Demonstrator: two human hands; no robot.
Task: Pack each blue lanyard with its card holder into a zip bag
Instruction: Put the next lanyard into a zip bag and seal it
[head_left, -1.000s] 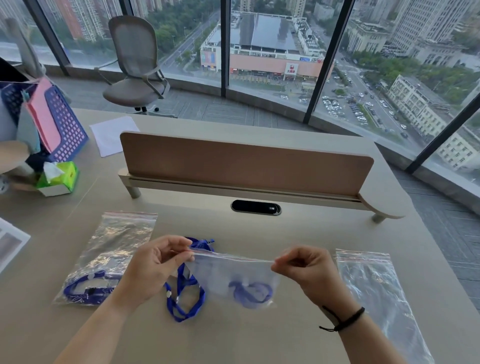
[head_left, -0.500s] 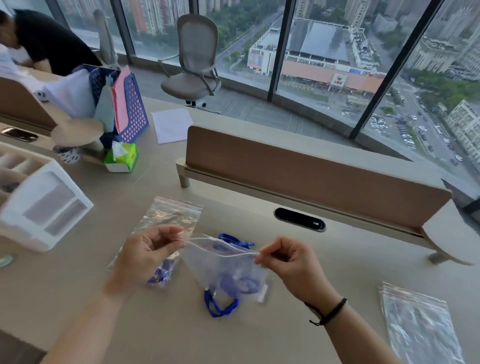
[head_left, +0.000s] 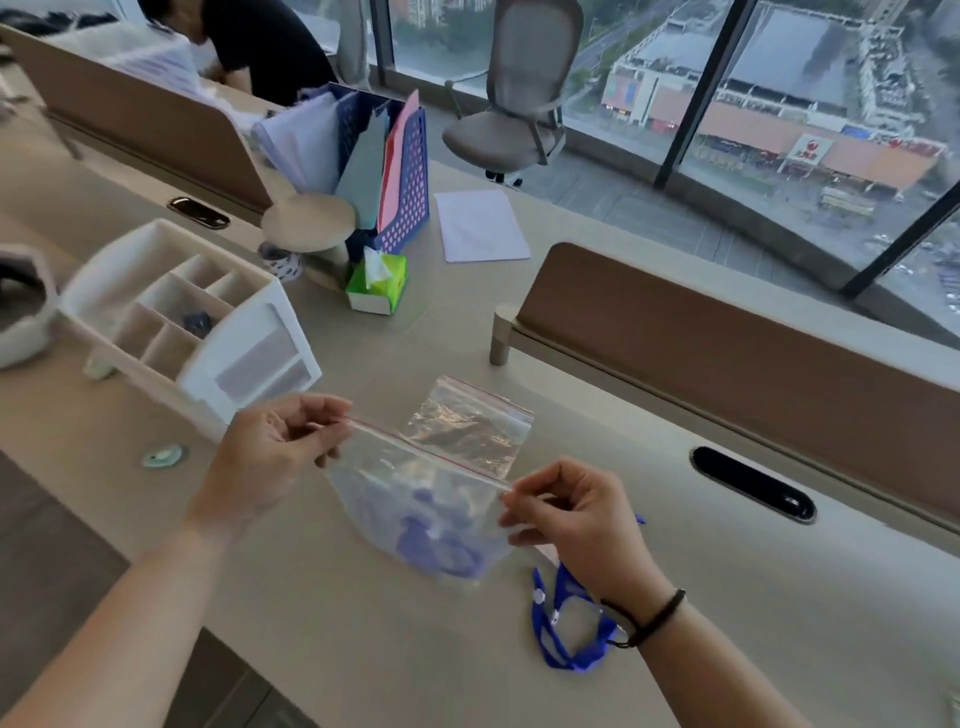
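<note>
Left hand pinches the left end of the red zip strip of a clear, soft plastic zip bag; bag hangs between both sets of fingers, blue lanyard bunched inside. Right hand pinches the right end. Film looks light, limp, slippery: hold at the stiffer strip. Loose blue fabric lanyard lies under the right wrist.
</note>
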